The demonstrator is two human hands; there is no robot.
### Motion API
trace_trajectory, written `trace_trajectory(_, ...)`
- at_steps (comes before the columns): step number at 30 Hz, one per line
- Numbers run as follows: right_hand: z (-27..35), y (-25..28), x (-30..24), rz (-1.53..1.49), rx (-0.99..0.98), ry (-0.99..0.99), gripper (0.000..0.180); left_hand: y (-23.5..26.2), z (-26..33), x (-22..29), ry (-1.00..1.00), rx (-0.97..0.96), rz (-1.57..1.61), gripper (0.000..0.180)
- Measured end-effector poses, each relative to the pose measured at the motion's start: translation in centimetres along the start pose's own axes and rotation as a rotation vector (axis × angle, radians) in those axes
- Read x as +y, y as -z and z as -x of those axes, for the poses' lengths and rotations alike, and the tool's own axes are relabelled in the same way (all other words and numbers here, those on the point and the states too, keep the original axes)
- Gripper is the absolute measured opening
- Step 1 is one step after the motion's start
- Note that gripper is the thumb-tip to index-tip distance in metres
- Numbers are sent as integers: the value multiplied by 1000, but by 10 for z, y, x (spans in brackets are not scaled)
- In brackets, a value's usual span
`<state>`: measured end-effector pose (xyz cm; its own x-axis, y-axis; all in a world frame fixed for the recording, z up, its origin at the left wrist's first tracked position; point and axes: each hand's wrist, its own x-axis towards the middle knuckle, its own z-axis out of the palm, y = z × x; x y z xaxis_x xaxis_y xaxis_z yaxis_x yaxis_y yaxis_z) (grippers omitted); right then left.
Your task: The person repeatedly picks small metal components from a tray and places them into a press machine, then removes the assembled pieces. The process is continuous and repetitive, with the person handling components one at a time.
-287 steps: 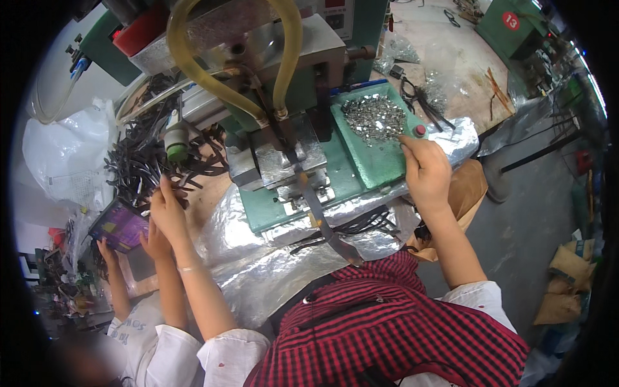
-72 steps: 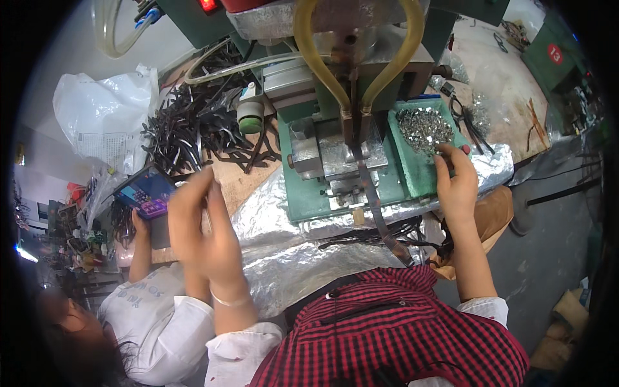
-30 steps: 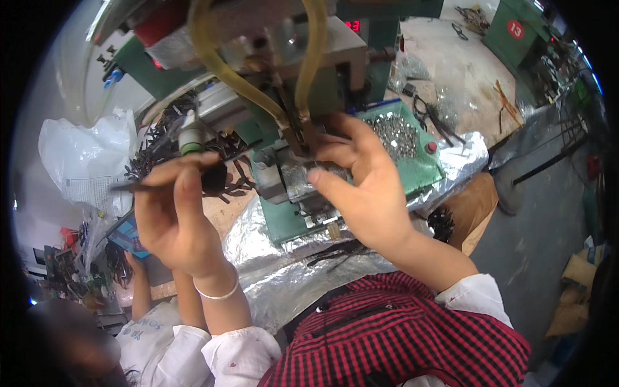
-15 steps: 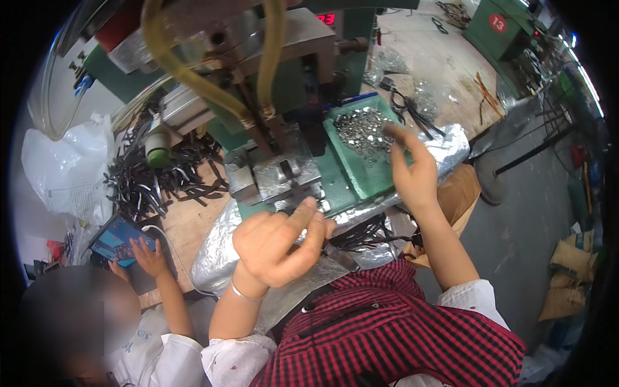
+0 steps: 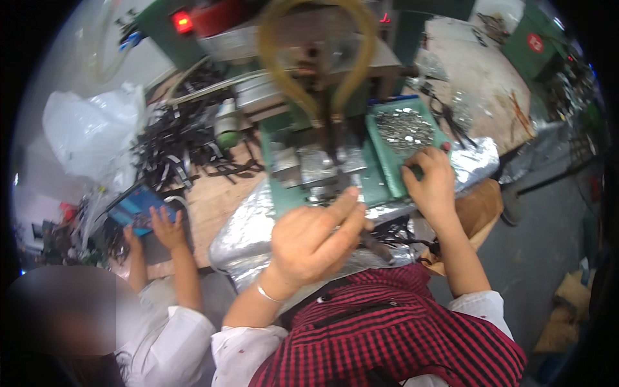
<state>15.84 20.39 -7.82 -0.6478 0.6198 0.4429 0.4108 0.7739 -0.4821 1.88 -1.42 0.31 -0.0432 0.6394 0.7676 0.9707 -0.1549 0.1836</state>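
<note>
the left hand [image 5: 309, 242] is covering part of the strip [image 5: 377, 248] below the machine [image 5: 322, 74]; whether its fingers are pinching, i cannot tell. the right fingers are bending at the tray [image 5: 394, 171], grip unclear. holding the strip straight is probably mattering. dark strips [image 5: 177, 138] are cluttering the surface [image 5: 203, 226]; a co-worker's hands [image 5: 169, 231] are touching a tablet [image 5: 138, 206].

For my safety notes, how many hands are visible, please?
4: the worker's left hand before the machine, right hand at the green tray, and a neighbour's two hands at the tablet.
</note>
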Motion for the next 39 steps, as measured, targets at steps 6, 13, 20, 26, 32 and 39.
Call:
trace_trajectory(6,5,-3,5,-462,110,-281,12,62,47,8,313,391,-332,21)
trace_trajectory(13,-14,-6,-15,-547,115,-204,16,84,60,-130,492,-25,-755,9)
trace_trajectory(20,13,6,6,-347,223,-175,13,41,119,-179,516,-222,-587,17)
trace_trajectory(26,26,26,-2,-485,245,-233,13,66,138,-150,703,-32,-550,16)
trace_trajectory(32,-42,11,-83,-689,217,160,15,46,109,-150,1005,388,198,17)
trace_trajectory(39,-32,-24,-117,-1220,188,-132,36,33,92,-106,964,479,246,9)
